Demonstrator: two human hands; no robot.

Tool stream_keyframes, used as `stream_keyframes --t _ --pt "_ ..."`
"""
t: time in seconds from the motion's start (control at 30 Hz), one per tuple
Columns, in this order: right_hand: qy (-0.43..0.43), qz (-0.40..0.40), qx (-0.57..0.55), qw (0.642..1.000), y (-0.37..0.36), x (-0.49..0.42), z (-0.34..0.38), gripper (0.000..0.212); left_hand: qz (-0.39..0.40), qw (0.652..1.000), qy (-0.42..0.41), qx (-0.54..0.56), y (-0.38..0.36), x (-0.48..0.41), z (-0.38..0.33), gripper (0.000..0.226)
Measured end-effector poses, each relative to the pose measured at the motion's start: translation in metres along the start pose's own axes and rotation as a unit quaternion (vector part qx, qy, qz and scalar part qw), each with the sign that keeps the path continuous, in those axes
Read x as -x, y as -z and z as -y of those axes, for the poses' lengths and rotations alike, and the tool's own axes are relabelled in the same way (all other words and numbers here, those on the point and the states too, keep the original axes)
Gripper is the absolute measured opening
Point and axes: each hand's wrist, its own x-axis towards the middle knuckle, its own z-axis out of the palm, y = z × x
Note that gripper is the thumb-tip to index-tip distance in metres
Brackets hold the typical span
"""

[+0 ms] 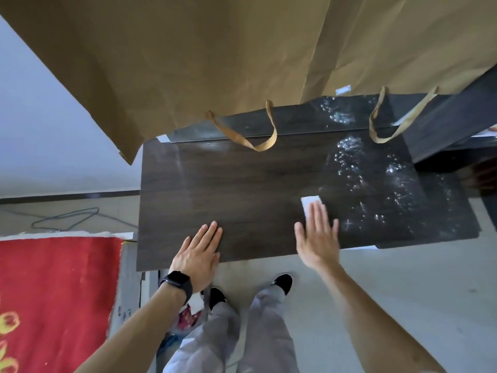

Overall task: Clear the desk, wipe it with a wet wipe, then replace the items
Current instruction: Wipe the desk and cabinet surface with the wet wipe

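The dark wood desk [242,184] fills the middle of the head view, bare of items. White droplets and wet streaks [376,184] speckle its right half. My right hand [317,235] lies flat, fingers spread, pressing a folded white wet wipe [309,204] onto the desk near the front edge; the wipe pokes out beyond my fingertips. My left hand [197,254], with a black watch on its wrist, rests flat on the desk's front edge, holding nothing.
Large brown paper bags [215,63] with looped handles hang across the top of the view, over the desk's back. A red rug [53,292] lies on the floor at left, a cable behind it. A dark shelf [457,125] adjoins at right. My feet stand below the desk.
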Motion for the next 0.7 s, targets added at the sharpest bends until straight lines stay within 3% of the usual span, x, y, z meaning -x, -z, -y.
stream_keyframes --t 0.1,0.17,0.27,0.33,0.4,0.43,0.6,0.7 --pt "-0.124 -0.003 -0.048 0.991 0.018 -0.028 -0.027 0.074 -0.005 1.000 0.023 -0.005 0.005 -0.003 -0.011 0.063" --pt "-0.130 -0.018 -0.058 0.990 0.016 -0.030 0.002 0.077 -0.005 0.999 0.038 -0.011 0.008 -0.008 -0.019 0.061" --pt "0.070 -0.002 -0.026 0.997 -0.001 -0.007 0.070 0.071 0.000 0.998 0.059 -0.015 0.013 -0.018 -0.032 0.060" --pt "0.228 0.032 -0.003 0.973 -0.005 0.000 0.086 0.066 -0.002 0.998 0.065 -0.020 0.016 -0.026 -0.042 0.060" --pt "0.286 0.030 -0.003 0.958 0.003 -0.024 0.063 0.064 -0.004 0.997 0.068 -0.025 0.020 -0.036 -0.055 0.060" --pt "0.265 0.022 -0.002 0.964 0.009 -0.041 0.042 0.064 -0.006 0.997 0.069 -0.020 0.022 -0.043 -0.062 0.061" --pt "0.007 0.003 -0.017 1.000 0.051 -0.129 -0.069 0.071 -0.009 0.994 0.105 0.023 0.034 -0.073 -0.099 0.065" --pt "-0.027 -0.028 -0.035 0.999 0.049 -0.125 -0.049 0.075 -0.022 0.993 0.111 0.025 0.033 -0.083 -0.117 0.063"
